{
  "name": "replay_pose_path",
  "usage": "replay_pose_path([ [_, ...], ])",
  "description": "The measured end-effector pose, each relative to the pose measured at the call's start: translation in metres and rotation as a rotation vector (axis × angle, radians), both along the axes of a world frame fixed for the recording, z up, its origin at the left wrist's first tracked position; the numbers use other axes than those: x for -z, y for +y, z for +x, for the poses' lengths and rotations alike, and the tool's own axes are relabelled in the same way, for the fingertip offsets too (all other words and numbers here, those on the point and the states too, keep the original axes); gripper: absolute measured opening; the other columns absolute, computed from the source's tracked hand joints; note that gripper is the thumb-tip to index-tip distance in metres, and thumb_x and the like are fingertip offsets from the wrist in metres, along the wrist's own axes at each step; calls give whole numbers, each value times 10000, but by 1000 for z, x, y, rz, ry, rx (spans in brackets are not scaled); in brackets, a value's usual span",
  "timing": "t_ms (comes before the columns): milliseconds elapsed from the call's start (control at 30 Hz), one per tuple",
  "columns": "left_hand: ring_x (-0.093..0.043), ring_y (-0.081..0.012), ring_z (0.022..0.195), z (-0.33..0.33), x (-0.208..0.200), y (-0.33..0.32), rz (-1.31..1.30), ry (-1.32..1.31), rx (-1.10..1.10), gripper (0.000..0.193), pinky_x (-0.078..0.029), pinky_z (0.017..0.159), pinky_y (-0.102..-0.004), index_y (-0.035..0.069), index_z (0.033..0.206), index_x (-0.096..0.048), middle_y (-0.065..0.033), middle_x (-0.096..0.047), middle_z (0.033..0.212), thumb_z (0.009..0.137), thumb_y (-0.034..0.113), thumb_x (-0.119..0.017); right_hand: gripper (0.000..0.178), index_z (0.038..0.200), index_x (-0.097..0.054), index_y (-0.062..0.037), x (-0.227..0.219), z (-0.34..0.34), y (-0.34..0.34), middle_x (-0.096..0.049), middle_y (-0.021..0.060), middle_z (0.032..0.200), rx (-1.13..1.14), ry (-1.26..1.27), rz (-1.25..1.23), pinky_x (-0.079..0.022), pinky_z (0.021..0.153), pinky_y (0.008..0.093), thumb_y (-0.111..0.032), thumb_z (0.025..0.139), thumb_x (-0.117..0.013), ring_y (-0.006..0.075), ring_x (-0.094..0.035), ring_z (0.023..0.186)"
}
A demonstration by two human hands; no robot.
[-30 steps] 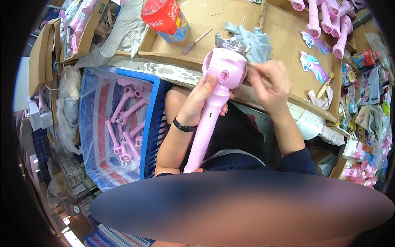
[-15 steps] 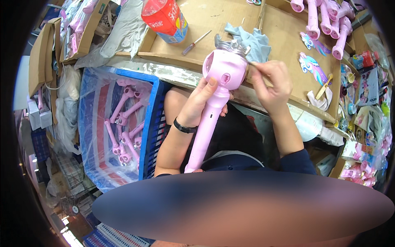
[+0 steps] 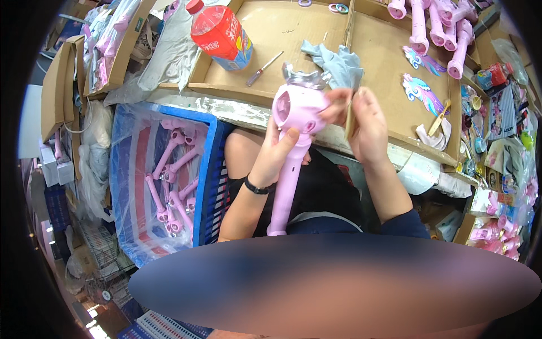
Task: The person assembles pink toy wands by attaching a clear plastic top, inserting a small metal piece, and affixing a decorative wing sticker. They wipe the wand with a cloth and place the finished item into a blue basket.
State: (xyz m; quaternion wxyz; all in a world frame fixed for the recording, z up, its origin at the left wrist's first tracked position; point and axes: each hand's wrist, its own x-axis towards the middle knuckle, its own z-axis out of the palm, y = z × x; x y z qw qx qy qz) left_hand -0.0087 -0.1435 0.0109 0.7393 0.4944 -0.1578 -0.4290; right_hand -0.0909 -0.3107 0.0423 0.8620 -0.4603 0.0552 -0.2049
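Observation:
My left hand is wrapped round the neck of a pink toy wand. The wand stands slanted over my lap, its round hollow head up, with a silver crown-shaped piece on top. Openings show in the head. Beside the head, my right hand is closed on a thin yellowish strip, whose kind I cannot make out. Fingertips of that hand reach the right side of the head. A pale blue cloth lies just beyond the crown.
A blue crate lined with clear plastic holds several pink wands at my left. On the cardboard-trayed table are a red-labelled bottle, a screwdriver, winged decorations, a small brush and more pink wand parts.
My right hand has turned, and the yellowish strip now shows upright in it. The wand has turned slightly, so its large opening faces me more.

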Motion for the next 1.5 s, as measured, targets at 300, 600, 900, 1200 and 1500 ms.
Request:
replay_pose_path([
  [300, -579, -132, 762, -17, 7, 32, 57, -308, -152, 756, -512, 554, -240, 74, 1368, -170, -103, -473, 1139, 810, 138, -677, 208, 967, -480, -5, 9, -2, -7, -578, 174, 1077, -260, -66, 90, -463, 874, 341, -204, 968, -419, 234, -577, 996],
  [600, -613, -188, 607, -11, -5, 65, -159, -6, 44, 921, -506, 481, -273, 39, 1331, -246, -165, -583, 928, 718, 570, -681, 224, 990, -542, 12, 36, -43, -95, -600, 144, 1012, 603, 702, -1550, -438, 832, 364, -195, 906, -545, 265, -577, 948],
  [900, -618, -188, 612, -21, -6, 61, -227, 46, 57, 902, -513, 496, -283, -2, 1298, -312, -175, -589, 961, 715, 583, -676, 379, 1145, -557, -21, -7, -28, 44, -574, 156, 1153, 414, -326, -1338, -405, 940, 418, -265, 858, -593, 321, -540, 1089],
  [1200, -570, -197, 499, -20, -3, 110, -347, -4, -236, 927, -457, 407, -281, -80, 1162, -446, -169, -591, 824, 710, 724, -543, 369, 1185, -489, 2, 65, -23, 104, -562, 133, 1077, -246, 334, -232, -446, 858, 285, -128, 860, -605, 189, -562, 970],
  [1500, -583, -193, 862, -29, -10, 69, -323, -461, -609, 748, -509, 724, -323, 84, 1375, -162, -164, -488, 1160, 838, 233, -660, 658, 1257, -377, 23, 72, -51, 149, -546, 162, 1084, -229, 120, -798, -443, 869, 326, -189, 748, -736, 231, -561, 1008],
])
